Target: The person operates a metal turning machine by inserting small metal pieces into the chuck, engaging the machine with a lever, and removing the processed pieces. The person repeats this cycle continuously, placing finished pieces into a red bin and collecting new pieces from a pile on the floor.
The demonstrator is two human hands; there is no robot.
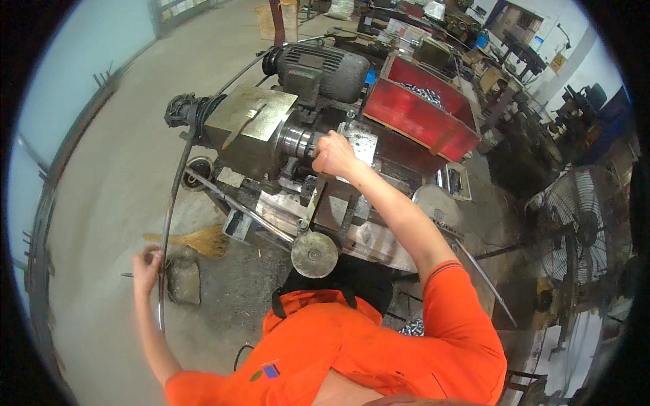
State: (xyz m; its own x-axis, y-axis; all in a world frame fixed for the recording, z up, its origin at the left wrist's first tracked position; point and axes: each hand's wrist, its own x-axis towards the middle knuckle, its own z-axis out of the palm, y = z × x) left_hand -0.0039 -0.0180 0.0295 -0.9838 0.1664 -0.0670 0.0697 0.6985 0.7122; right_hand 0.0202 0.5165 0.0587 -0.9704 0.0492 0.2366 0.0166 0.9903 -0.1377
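My right hand [333, 154] reaches to the front of the round metal chuck [295, 141] on a greasy lathe-like machine. Its fingers are closed together there, and what they pinch is hidden. Out to the left, my left hand [145, 268] is curled against a long metal lever [169, 227] that runs down from the machine's left end. A thin dark pointed piece [126, 275] sticks out on the far side of that hand. Below the chuck, a second lever [244, 211] slants toward a round metal disc [315, 254].
An electric motor [323, 70] sits behind the machine. To its right stands a red bin [420, 108] with small metal parts. A straw broom [203, 240] and a grey block [183, 281] lie on the floor. A caged fan [575, 223] stands at the right.
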